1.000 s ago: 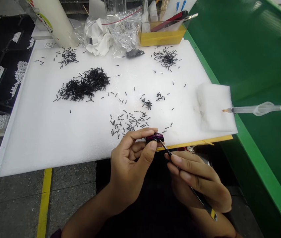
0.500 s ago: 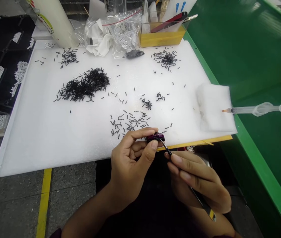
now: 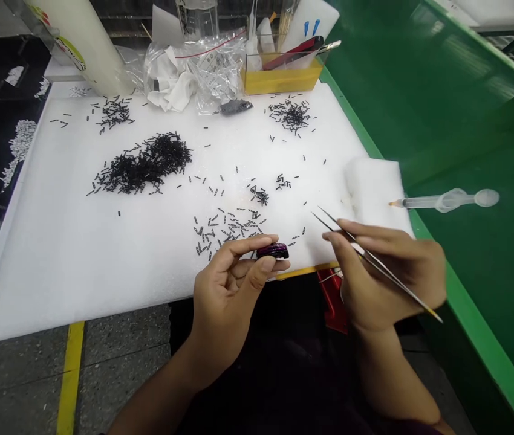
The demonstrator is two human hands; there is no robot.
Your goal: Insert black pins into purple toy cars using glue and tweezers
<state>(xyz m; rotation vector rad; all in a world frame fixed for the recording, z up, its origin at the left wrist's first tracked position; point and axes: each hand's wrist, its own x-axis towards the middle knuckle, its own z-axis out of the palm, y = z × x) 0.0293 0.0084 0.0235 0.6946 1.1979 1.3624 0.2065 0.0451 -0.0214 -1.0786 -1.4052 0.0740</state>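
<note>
Between thumb and fingers, my left hand (image 3: 230,296) grips a small dark purple, glossy block-like part (image 3: 273,251) over the front edge of the white foam sheet (image 3: 103,260). My right hand (image 3: 388,272) is closed around a pair of tweezers (image 3: 375,261). The tweezers' two tips are apart, point up and left over the sheet, and hold nothing that I can see. Many tiny black strip-like pieces (image 3: 227,228) lie scattered just beyond my left hand. A dense pile of the same pieces (image 3: 148,163) sits farther left.
A syringe (image 3: 447,200) rests with its tip on a white foam block (image 3: 377,193) at the right. Behind stand a yellow tool box (image 3: 284,80), a clear plastic bag (image 3: 218,66) and a large bottle (image 3: 89,48). A green surface (image 3: 465,121) borders the sheet's right side.
My right hand has drawn the tweezers away from the purple part, moving right and up, and their tips have spread. My left hand still holds the part. The whole view has shifted slightly.
</note>
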